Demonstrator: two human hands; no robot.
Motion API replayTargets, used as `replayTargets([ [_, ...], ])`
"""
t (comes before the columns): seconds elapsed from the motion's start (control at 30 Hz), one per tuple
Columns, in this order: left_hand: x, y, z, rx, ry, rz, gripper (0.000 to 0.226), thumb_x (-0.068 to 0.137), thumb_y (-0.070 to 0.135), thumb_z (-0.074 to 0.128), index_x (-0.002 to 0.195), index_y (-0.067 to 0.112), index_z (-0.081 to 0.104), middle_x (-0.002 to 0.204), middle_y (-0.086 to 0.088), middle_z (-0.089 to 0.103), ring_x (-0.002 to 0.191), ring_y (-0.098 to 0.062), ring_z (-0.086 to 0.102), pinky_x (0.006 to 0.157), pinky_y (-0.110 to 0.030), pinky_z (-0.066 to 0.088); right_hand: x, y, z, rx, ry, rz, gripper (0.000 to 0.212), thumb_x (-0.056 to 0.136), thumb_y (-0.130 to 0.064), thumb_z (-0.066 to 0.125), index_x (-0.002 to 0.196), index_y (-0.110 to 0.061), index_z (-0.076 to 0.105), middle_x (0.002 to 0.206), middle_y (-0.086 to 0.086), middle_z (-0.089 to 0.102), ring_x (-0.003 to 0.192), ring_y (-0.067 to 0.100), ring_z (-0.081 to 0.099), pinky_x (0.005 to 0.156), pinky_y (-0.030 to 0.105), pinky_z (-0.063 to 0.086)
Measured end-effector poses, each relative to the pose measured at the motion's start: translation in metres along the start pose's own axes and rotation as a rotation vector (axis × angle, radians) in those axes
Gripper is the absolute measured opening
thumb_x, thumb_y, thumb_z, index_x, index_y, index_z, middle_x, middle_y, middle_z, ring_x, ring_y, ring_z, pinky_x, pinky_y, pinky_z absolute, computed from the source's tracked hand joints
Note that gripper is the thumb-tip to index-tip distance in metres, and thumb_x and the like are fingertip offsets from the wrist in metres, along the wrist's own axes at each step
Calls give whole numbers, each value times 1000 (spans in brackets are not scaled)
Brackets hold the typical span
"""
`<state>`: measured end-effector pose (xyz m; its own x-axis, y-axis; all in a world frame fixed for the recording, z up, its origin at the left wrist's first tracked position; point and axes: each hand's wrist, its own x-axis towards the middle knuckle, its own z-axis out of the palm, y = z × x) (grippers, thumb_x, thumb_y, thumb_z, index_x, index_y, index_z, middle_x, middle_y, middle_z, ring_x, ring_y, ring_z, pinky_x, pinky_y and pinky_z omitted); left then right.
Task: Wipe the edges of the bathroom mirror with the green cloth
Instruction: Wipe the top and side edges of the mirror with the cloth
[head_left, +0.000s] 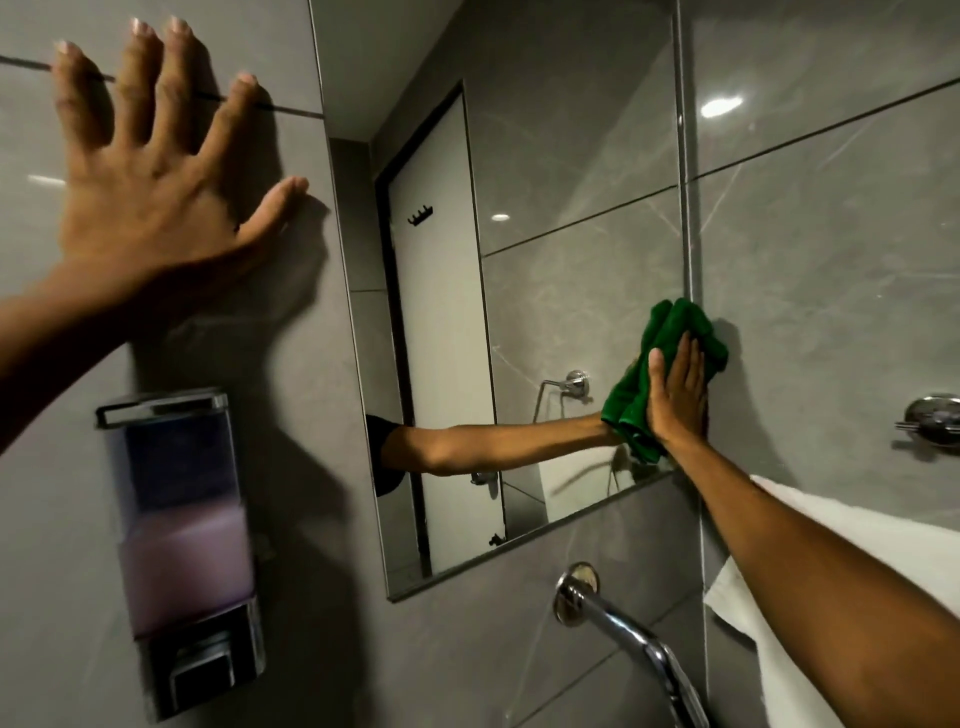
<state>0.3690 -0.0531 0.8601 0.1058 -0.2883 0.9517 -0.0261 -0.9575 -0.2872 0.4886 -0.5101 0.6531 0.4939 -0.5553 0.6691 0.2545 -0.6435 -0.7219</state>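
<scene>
The bathroom mirror (545, 218) is a tall frameless pane on the grey tiled wall, filling the middle of the view. A bunched green cloth (680, 332) lies against the mirror's right edge, low down near the bottom right corner. My right hand (675, 395) presses flat on the cloth, fingers pointing up, and the arm's reflection shows in the glass. My left hand (150, 171) rests flat on the wall tile to the left of the mirror, fingers spread, holding nothing.
A soap dispenser (182, 545) with purple liquid hangs on the wall at the lower left. A chrome tap spout (623, 629) juts out below the mirror. A white towel (779, 597) hangs at the right, under a chrome wall fitting (930, 418).
</scene>
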Motion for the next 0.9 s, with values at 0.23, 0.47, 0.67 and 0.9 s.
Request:
replayTargets([
  [0.23, -6, 4, -10, -15, 10, 4, 80, 85, 77, 15, 151, 34, 0, 160, -15, 8, 147, -36, 4, 114, -66, 11, -63, 42, 17, 35, 36, 171, 78, 85, -65, 9, 148, -20, 2, 160, 9, 5, 147, 24, 6, 119, 49, 7],
  [0.47, -8, 9, -17, 45, -11, -17, 80, 87, 75, 17, 151, 29, 5, 158, -21, 13, 145, -41, 9, 117, -62, 7, -109, 9, 36, 142, 71, 153, 78, 86, -61, 14, 148, -16, 2, 160, 9, 1, 147, 24, 0, 119, 44, -2],
  [0.67, -6, 9, -18, 75, -39, -48, 79, 88, 74, 16, 152, 29, 6, 158, -20, 15, 146, -39, 9, 118, -60, 5, -188, -47, 60, 72, 66, -43, 78, 86, -68, 6, 148, -22, 2, 160, 7, 7, 147, 20, 1, 119, 44, 4],
  [0.9, -3, 10, -19, 86, -53, -37, 81, 86, 75, 10, 152, 29, 6, 162, -16, 6, 148, -34, 3, 118, -58, 3, -270, -112, 65, -125, -74, -362, 66, 94, -53, 18, 148, -15, 11, 151, 16, 33, 140, 31, 20, 116, 50, 12],
])
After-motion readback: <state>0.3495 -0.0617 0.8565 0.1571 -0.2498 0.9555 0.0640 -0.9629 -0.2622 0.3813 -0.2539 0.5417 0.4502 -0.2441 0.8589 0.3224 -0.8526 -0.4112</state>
